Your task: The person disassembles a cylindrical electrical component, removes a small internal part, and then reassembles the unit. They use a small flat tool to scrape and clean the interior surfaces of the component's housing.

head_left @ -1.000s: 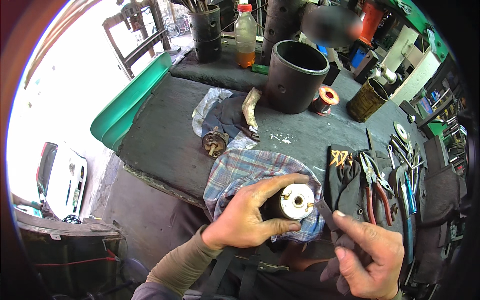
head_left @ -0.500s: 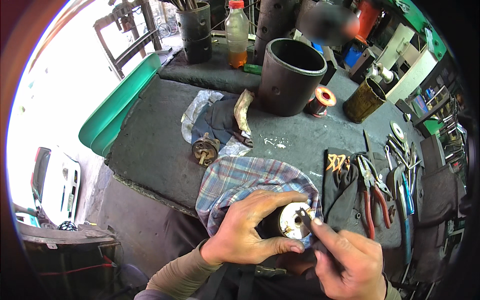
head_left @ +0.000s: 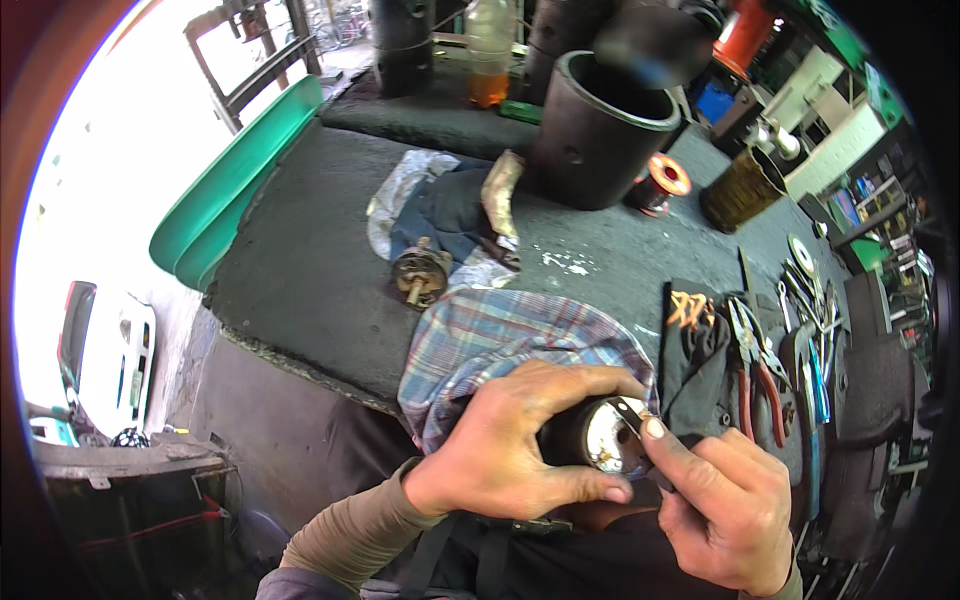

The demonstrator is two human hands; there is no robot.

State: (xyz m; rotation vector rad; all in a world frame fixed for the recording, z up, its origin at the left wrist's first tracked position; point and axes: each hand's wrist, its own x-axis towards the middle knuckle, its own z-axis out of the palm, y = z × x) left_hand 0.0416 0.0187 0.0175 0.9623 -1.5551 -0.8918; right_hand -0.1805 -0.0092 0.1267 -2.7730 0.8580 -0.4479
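My left hand [head_left: 510,440] is wrapped round a short dark cylinder with a pale, white-smeared end face [head_left: 604,436] that has a round hole in it. The end face is turned toward my right hand [head_left: 728,505], which pinches a slim dark flat-bladed tool [head_left: 630,413]. The tool's tip lies against the upper part of the face, with its grip mostly hidden in my fingers. Just beyond my left hand, a crumpled plaid cloth [head_left: 525,325] covers the bench edge. Past the cloth, a round dark metal part with a shaft [head_left: 421,277] rests beside dirty rags [head_left: 440,215].
Pliers with red handles [head_left: 755,370] and several other hand tools lie on the right, near a dark cloth [head_left: 692,345]. Farther back stand a large black pot [head_left: 595,145], a spool of copper wire [head_left: 660,187], a rusty can [head_left: 742,190] and a bottle of orange liquid [head_left: 489,60].
The blade's tip has moved from beside the hole to the upper part of the face. Both hands and the cylinder sit slightly farther right in view, and the whole bench view has shifted.
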